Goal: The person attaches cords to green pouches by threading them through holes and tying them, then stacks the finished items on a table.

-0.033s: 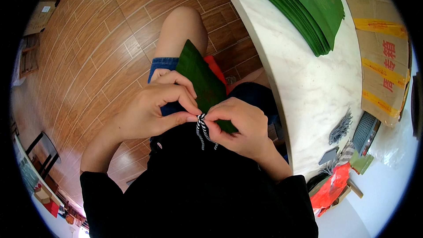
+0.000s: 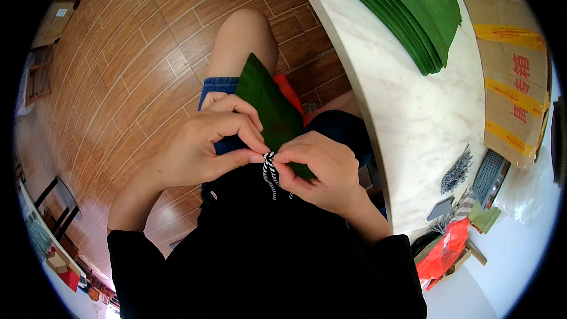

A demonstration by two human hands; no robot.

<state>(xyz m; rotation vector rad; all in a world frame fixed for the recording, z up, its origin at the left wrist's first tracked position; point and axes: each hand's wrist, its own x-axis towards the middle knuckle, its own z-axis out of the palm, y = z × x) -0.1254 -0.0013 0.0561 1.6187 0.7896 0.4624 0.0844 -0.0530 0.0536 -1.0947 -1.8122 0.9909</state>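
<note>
Centrally, just in front of a black shirt (image 2: 271,254), pinching a black-and-white striped cord (image 2: 269,168) between the left hand (image 2: 218,133) and the right hand (image 2: 325,168). On the left, gripping the cord's bunched top with thumb and forefinger drawn together. On the right, gripping close beside that same spot, also with thumb and forefinger, the other fingers folded inward. Below the fingertips, loose strands hanging against the shirt.

Just beyond the hands, slanting across the lap, a dark green sheet (image 2: 269,103), with one pointed corner toward a bare knee (image 2: 245,29) and with the near end partly covered by the hands. Hard to tell any join between cord and sheet. Behind the sheet, a bit of something red (image 2: 287,91); beside it, blue shorts (image 2: 220,87).

To the right, a pale marbled tabletop (image 2: 407,124). At its far end, a stack of green sheets (image 2: 407,18); nearer, a bundle of striped cords (image 2: 456,171), then a small flat grey object (image 2: 440,208) and a red plastic bag (image 2: 446,248). Along the outer edge, a cardboard box (image 2: 512,65) with yellow tape. To the left, wood-toned floor tiles (image 2: 136,53).
</note>
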